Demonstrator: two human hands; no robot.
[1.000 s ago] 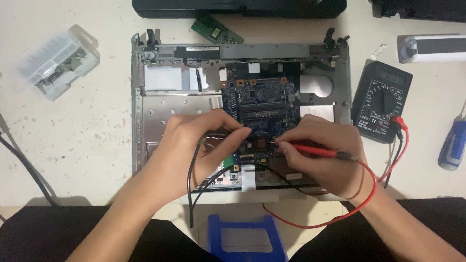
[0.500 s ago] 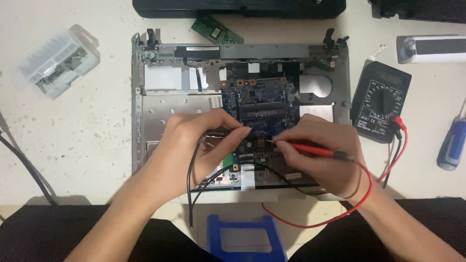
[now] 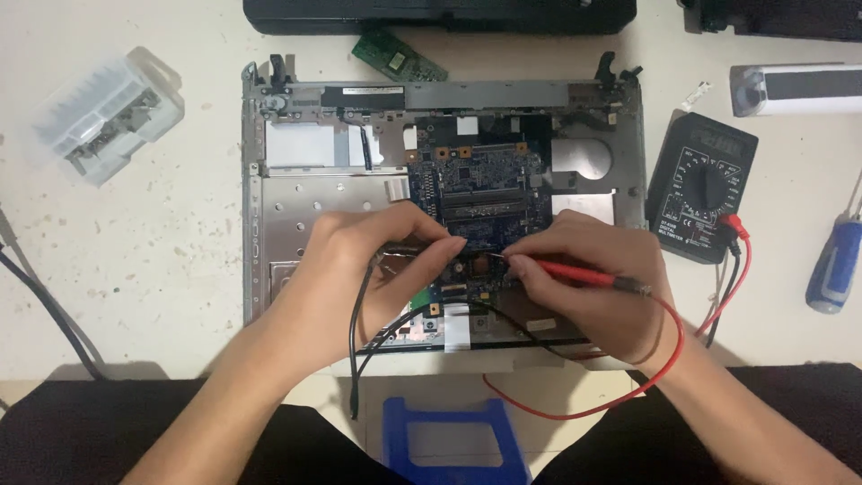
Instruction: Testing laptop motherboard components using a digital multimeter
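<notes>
The worktop (image 3: 135, 269) is a pale cream surface with small dark specks and scuffs — it fills nearly the whole view. The light is even and soft, with only faint shadows. Along the near edge lies a dark band — what it is cannot be told.

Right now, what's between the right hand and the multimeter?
Head view: red lead wire and black lead wire span right hand to multimeter; laptop chassis edge too.

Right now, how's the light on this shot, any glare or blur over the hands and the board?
Head view: even, soft light, faint shadows beneath the left hand and right hand; circuit board sharp, no motion blur; mild sheen on the clear plastic box; frame edges slightly bowed.
</notes>
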